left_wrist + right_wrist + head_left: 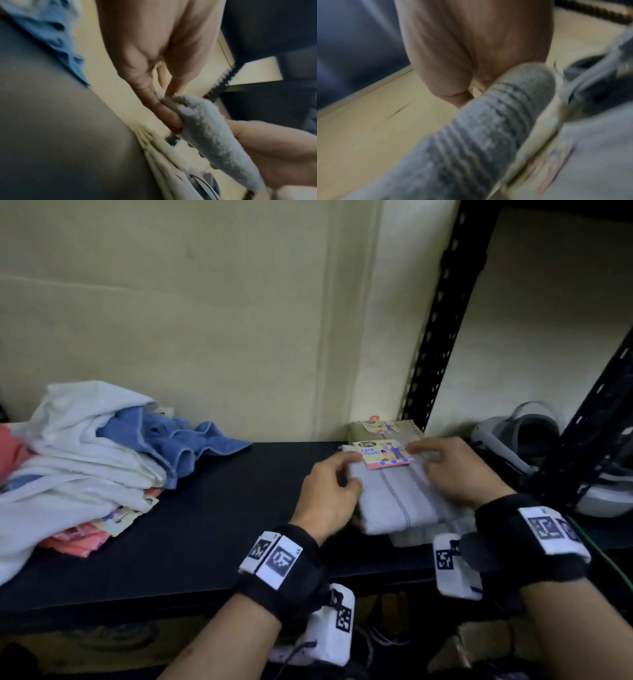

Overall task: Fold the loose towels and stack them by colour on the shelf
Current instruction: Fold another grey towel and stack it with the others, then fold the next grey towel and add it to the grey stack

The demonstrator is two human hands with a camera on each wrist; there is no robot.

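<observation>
A folded white towel (397, 501) with grey stripes and a paper label (385, 455) is held just above another folded white towel (428, 535) at the shelf's right end. My left hand (349, 474) pinches its left edge; in the left wrist view the fingers (169, 115) close on the fluffy fold (205, 132). My right hand (428, 460) grips the right edge, where the striped cloth (488, 128) hides its fingers. A heap of loose towels lies at the left: white (85, 440), blue (178, 440) and pink (78, 542).
A cream folded towel (383, 428) with a label lies against the wall behind the white stack. The black shelf board (222, 525) is bare between heap and stack. A black perforated post (438, 313) rises at the right, with a white headset (527, 440) beyond it.
</observation>
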